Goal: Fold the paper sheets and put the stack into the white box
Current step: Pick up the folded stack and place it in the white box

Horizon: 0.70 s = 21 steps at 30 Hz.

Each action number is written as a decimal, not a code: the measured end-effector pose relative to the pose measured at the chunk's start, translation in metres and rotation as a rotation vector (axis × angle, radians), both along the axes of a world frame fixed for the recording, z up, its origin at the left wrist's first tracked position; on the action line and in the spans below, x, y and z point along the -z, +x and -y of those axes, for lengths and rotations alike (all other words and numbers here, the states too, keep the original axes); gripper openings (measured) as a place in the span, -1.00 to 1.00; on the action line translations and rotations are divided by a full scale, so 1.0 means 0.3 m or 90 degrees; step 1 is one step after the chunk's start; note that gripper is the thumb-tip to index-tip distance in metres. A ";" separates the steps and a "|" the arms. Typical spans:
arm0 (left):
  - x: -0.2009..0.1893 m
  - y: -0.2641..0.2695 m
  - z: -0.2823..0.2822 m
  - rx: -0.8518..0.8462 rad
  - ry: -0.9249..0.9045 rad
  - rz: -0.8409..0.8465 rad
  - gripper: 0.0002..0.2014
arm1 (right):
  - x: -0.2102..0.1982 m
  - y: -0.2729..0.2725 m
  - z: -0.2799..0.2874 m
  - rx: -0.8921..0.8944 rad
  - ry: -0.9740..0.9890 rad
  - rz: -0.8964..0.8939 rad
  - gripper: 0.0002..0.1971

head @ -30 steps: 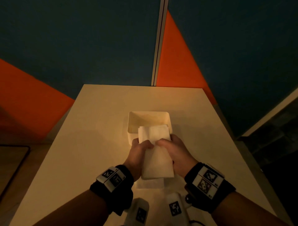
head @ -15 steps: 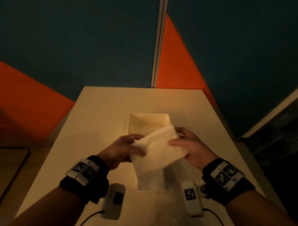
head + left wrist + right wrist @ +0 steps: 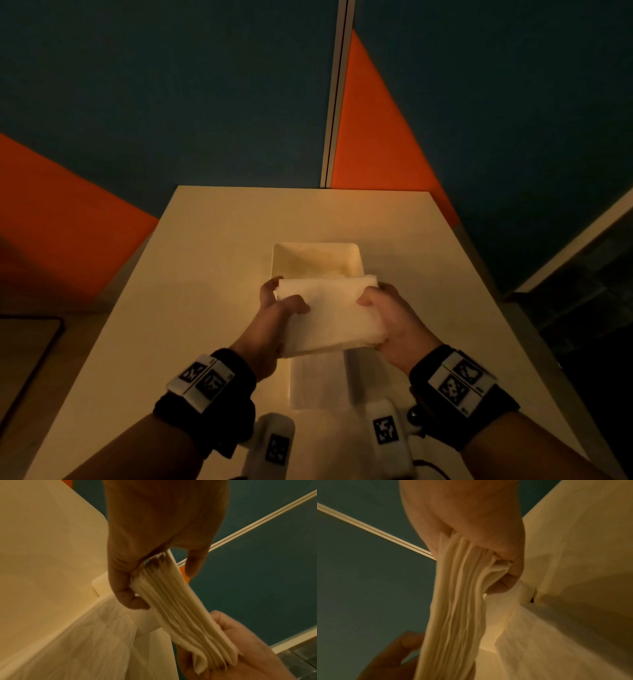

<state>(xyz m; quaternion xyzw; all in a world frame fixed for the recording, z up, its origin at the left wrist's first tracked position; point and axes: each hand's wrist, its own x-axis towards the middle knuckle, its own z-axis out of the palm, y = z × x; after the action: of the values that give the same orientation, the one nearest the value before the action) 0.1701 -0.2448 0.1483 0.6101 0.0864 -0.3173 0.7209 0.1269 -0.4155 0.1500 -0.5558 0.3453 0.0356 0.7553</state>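
Head view: left hand (image 3: 277,310) and right hand (image 3: 390,317) pinch a folded paper stack (image 3: 329,313) just before the white box (image 3: 317,260); one sheet (image 3: 318,382) lies on the table (image 3: 212,274). Left wrist view: layers fan apart. Right wrist view: edges splay; loosened fingers could spill sheets.
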 end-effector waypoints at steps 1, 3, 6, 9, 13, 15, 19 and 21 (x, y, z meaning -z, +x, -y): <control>-0.003 0.003 -0.007 0.021 0.018 -0.008 -0.36 | 0.001 0.001 0.011 -0.003 -0.025 -0.004 -0.53; -0.006 0.011 -0.017 0.035 0.025 0.003 -0.32 | -0.003 0.000 0.024 -0.023 -0.069 -0.008 -0.41; -0.006 0.032 -0.010 0.007 0.006 0.097 -0.29 | -0.013 0.009 0.030 -0.032 -0.111 0.027 -0.43; -0.002 0.066 0.019 -0.029 0.093 0.222 -0.60 | -0.030 0.044 0.038 -0.011 -0.098 0.080 -0.59; 0.021 0.124 0.064 -0.042 0.217 0.321 -0.77 | -0.032 0.121 0.055 -0.038 -0.142 0.111 -0.61; 0.034 0.164 0.076 -0.041 0.269 0.361 -0.82 | -0.024 0.168 0.059 -0.046 -0.219 0.104 -0.62; 0.057 0.222 0.080 0.040 0.443 0.434 -0.81 | -0.008 0.254 0.061 -0.106 -0.348 0.086 -0.77; 0.066 0.224 0.082 0.087 0.515 0.454 -0.72 | 0.020 0.294 0.056 -0.149 -0.417 0.062 -0.73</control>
<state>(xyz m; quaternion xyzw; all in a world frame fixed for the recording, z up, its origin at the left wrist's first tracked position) 0.2372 -0.2695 0.1285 0.9129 -0.0882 -0.0784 0.3908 0.2152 -0.4323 0.1441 -0.8057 0.2357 -0.0174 0.5432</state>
